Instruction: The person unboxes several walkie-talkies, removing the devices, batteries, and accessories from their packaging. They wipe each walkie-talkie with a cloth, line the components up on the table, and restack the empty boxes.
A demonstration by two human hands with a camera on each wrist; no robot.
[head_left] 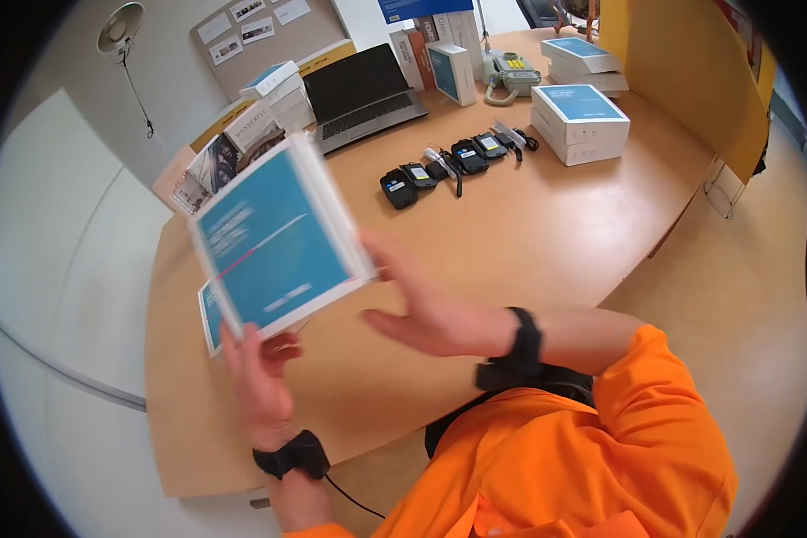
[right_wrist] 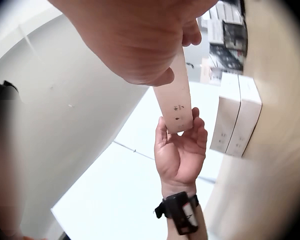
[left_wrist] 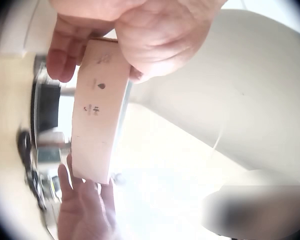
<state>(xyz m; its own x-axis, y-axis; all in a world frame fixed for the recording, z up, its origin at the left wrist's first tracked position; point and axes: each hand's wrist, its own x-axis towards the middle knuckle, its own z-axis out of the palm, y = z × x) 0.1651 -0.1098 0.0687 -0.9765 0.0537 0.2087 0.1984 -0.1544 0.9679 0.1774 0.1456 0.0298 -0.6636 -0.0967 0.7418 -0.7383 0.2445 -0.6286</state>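
Note:
A flat white box (head_left: 278,238) with a blue top is held up over the left part of the desk, tilted and slightly blurred. My left hand (head_left: 264,381) grips its near lower corner, thumb and fingers on opposite faces. At the box's right edge is my right hand (head_left: 439,314), its fingertips partly hidden behind the box. The left wrist view shows the box's narrow printed side (left_wrist: 100,110) stretching between both hands. From the right wrist, that side (right_wrist: 174,102) runs down into the left palm. Below the held box, more blue-topped white boxes (head_left: 210,318) stand on the desk, mostly covered.
Black devices with cables (head_left: 399,188) lie in a row mid-desk. An open laptop (head_left: 363,99) stands behind them, with books (head_left: 215,170) to its left. Stacked boxes (head_left: 580,125) occupy the right side, near a telephone (head_left: 514,76) and a yellow partition (head_left: 690,90).

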